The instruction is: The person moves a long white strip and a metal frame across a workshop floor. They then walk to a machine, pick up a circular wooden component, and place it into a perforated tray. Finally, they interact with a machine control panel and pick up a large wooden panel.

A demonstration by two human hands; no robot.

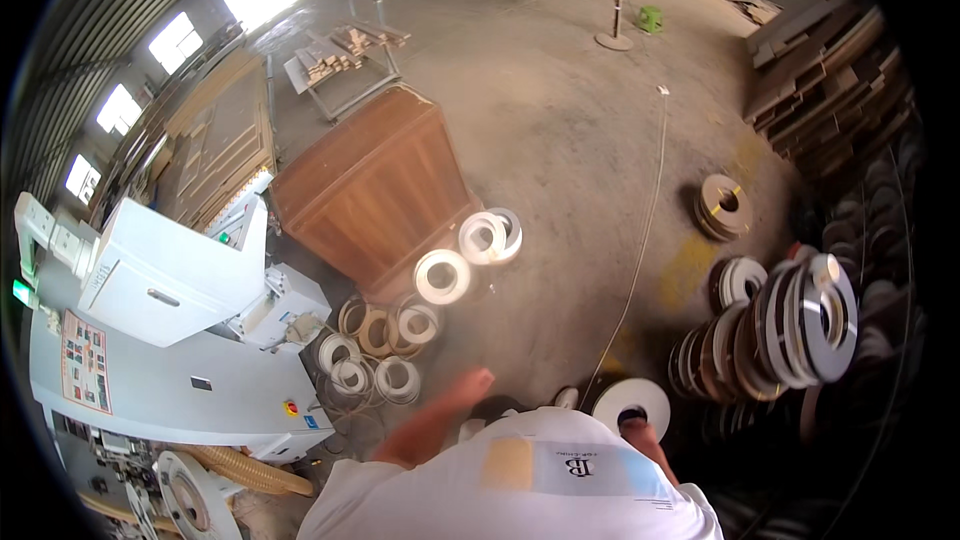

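Observation:
A white roll of edge banding hangs at my right side, its flat face turned up toward me. My right hand is closed on it at the central hole; its fingers are partly hidden there. In front of my body, to the left, my left hand reaches out over the floor, apart from any roll. Its fingers are blurred, and nothing shows in it. Closest to this hand are several pale rolls on the floor, among them one white roll and another farther forward.
A grey-white machine with a ribbed hose stands at the left. Beyond the rolls is a brown wooden cabinet. Stacked banding rolls fill the right side, near piled boards. A cable crosses the floor.

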